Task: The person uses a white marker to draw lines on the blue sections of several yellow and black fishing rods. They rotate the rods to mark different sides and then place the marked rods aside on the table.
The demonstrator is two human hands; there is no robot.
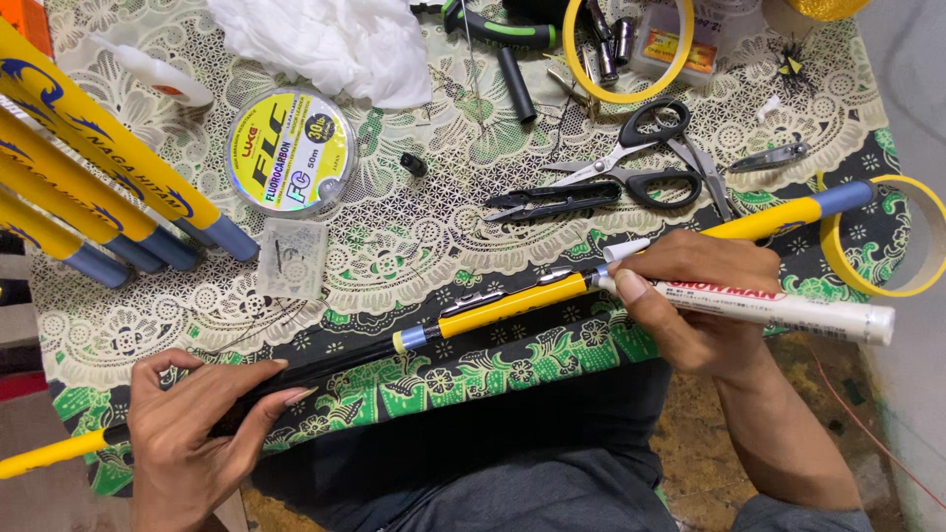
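Observation:
A long yellow and black fishing rod lies slanted across the table's front edge. My left hand grips its black lower part near the bottom left. My right hand holds a white marker pen, its tip touching the rod at the blue band beside the yellow section. The rod's far yellow end with a blue tip comes out beyond my right hand.
A patterned green and cream cloth covers the table. On it lie black scissors, thread snips, a round line spool, a small clear bag, tape rings, white cloth, and several yellow rods at left.

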